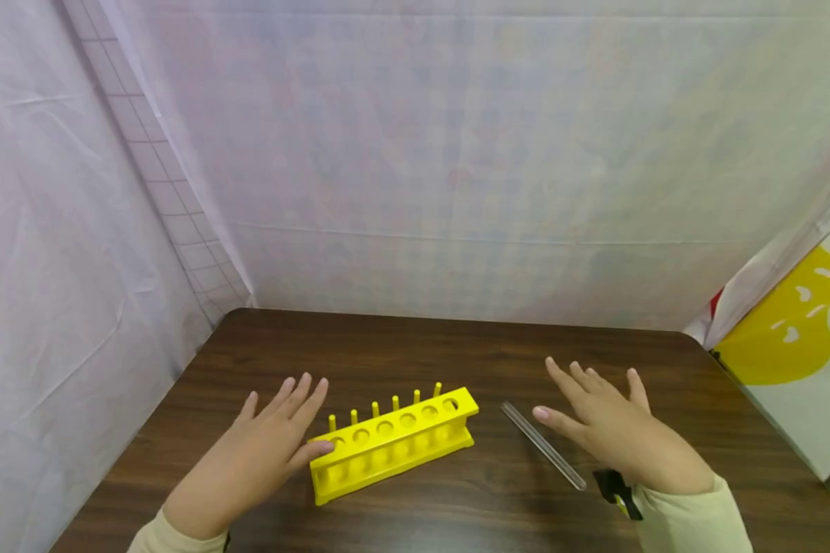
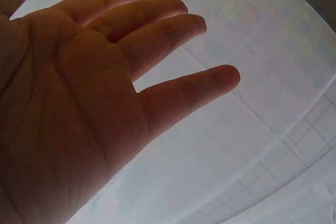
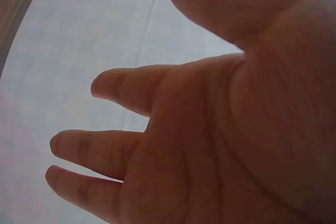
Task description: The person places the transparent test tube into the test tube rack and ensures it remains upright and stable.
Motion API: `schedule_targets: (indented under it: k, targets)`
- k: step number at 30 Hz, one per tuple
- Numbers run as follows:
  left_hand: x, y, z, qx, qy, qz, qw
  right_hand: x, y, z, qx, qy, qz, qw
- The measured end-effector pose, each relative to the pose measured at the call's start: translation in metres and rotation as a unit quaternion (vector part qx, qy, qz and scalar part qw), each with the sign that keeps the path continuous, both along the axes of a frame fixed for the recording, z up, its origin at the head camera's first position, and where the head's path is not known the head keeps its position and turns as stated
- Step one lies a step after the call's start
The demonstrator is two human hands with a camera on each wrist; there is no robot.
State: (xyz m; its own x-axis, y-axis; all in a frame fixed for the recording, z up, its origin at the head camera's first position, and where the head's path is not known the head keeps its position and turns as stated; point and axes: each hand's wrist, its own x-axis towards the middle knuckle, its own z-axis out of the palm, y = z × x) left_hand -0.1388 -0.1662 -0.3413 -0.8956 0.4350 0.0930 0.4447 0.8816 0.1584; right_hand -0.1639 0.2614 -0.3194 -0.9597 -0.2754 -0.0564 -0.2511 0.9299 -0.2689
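A yellow test tube rack (image 1: 394, 444) stands on the dark wooden table, a row of round holes on top and several pegs along its back. No tube is in it. My left hand (image 1: 259, 453) is spread at the rack's left end, its thumb overlapping the rack's corner in the head view; whether they touch I cannot tell. To the right of the rack lies a clear glass test tube (image 1: 544, 447), slanting toward me. Just beyond it my right hand (image 1: 615, 430) is held with fingers spread. Both palms, seen in the left wrist view (image 2: 68, 108) and right wrist view, hold nothing.
The brown wood-grain table (image 1: 387, 346) has rounded far corners. Pale curtains (image 1: 456, 153) hang behind it and along the left side. At the right a white panel bears a yellow shape (image 1: 781, 330). A black strap piece (image 1: 616, 493) sits at my right wrist.
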Motion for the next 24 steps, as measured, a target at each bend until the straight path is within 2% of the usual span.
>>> schedule_targets:
  k: [12, 16, 24]
  targets:
    - [0.0, 0.002, -0.002, 0.005, -0.018, -0.006, 0.9998, -0.011, 0.001, -0.007, 0.012, -0.029, -0.011, 0.9994]
    - [0.0, 0.003, -0.003, 0.005, -0.018, -0.009, 0.9998, -0.018, 0.003, -0.01, 0.021, -0.048, -0.016, 0.9985]
    - [0.0, 0.005, -0.004, 0.012, -0.043, -0.013, 0.9989, -0.026, 0.004, -0.017, 0.015, -0.086, -0.027, 0.9958]
